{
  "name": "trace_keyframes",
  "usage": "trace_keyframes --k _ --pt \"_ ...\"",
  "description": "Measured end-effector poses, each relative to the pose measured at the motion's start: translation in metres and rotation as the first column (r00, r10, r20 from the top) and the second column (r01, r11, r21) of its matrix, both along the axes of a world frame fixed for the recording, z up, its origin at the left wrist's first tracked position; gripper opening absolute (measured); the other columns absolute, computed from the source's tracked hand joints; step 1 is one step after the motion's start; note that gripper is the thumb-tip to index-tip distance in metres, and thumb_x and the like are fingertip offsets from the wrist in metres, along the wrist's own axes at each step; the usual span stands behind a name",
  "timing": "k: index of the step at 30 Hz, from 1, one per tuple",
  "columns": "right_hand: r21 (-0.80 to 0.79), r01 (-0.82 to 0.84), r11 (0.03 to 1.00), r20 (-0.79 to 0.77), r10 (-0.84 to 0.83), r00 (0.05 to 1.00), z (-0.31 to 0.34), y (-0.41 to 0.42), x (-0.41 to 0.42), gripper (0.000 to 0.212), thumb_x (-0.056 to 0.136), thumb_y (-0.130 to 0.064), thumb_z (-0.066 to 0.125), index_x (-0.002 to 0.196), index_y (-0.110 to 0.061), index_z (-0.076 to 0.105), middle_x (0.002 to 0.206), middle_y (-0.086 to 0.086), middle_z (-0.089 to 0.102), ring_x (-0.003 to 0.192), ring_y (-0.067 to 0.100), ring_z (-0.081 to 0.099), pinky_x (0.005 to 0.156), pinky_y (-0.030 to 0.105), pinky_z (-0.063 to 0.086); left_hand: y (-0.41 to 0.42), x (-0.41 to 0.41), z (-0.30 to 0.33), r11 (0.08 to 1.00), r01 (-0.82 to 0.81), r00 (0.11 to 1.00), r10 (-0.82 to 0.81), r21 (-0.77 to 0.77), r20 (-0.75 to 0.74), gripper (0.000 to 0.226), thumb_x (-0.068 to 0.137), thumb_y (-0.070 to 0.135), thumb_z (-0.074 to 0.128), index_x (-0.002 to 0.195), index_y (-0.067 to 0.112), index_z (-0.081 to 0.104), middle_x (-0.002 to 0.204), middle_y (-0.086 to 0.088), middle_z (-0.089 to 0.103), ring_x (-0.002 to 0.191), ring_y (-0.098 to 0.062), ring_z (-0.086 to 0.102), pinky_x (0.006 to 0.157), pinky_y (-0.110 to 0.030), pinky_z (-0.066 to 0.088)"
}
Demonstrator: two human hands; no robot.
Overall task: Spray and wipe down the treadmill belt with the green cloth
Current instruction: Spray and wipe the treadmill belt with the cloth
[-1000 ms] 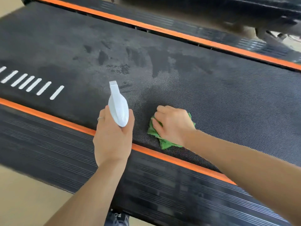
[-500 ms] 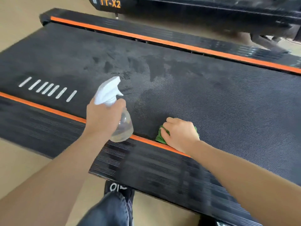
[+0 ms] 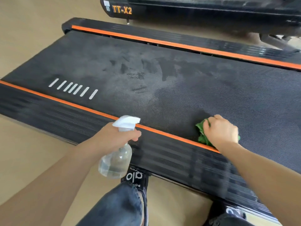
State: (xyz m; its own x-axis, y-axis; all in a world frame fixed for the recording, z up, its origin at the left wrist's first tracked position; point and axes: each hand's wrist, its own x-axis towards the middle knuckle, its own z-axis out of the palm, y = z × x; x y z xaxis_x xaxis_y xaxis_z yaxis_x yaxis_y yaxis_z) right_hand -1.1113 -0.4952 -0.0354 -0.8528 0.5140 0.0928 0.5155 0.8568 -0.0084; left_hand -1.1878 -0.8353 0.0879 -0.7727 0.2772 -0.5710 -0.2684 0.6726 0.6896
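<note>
Showing a belt [image 3: 203,88] streaked with damp patches; the right hand [image 3: 220,132], fingers curled, presses a cloth [image 3: 202,134] on its near edge by the orange strip [image 3: 162,132], while the left hand [image 3: 114,137] grips a bottle [image 3: 116,160] over the side rail [image 3: 171,159].

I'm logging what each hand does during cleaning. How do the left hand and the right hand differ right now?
The left hand grips a clear spray bottle by its neck, held in the air over the near side rail; the right hand presses the green cloth onto the treadmill belt. The left hand sits nearer the person, off the belt; the right hand reaches further, at the belt's near edge. Both hands hold a cleaning item.
</note>
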Motion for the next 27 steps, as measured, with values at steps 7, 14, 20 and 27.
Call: trace_keyframes --k 7,14,20,27 --pt "-0.047 0.091 0.995 0.048 -0.089 0.995 0.002 0.004 0.004 0.042 0.105 -0.037 0.033 0.102 -0.012 0.066 0.103 0.006 0.058 0.098 0.033 0.057 0.068 0.036 0.037 0.038 0.003 -0.006 0.999 -0.029 0.999 0.028 -0.037 -0.017 0.026 0.090 0.049 0.070 0.098 0.024 0.075 0.093 0.013 0.080 0.067 -0.009 0.057 0.065 -0.022 0.047" --pt "-0.086 0.101 0.991 0.117 -0.091 0.989 0.008 0.003 0.002 0.045 0.105 -0.038 0.026 0.109 -0.015 0.064 0.107 0.004 0.056 0.101 0.029 0.055 0.071 0.037 0.040 0.053 0.004 -0.017 0.997 -0.054 0.998 0.053 -0.056 -0.017 0.034 0.093 0.048 0.068 0.098 0.016 0.079 0.102 0.004 0.080 0.068 -0.011 0.057 0.062 -0.021 0.046" --pt "-0.083 0.108 0.991 0.134 -0.097 0.986 0.008 0.003 0.001 0.046 0.105 -0.038 0.024 0.110 -0.014 0.064 0.107 0.004 0.056 0.100 0.028 0.055 0.069 0.037 0.040 0.062 0.003 -0.018 0.988 -0.078 0.997 0.074 -0.130 -0.039 0.038 0.091 0.042 0.068 0.069 0.011 0.070 0.060 0.007 0.065 0.059 -0.016 0.052 0.061 -0.029 0.042" --pt "-0.078 0.105 0.991 0.126 -0.094 0.987 0.007 0.003 0.002 0.046 0.105 -0.037 0.025 0.109 -0.015 0.065 0.107 0.004 0.056 0.100 0.028 0.055 0.069 0.037 0.040 0.065 0.002 -0.013 0.993 -0.057 0.997 0.062 -0.099 0.049 0.027 0.093 0.038 0.069 0.087 0.012 0.074 0.087 0.001 0.081 0.056 -0.011 0.053 0.061 -0.025 0.044"
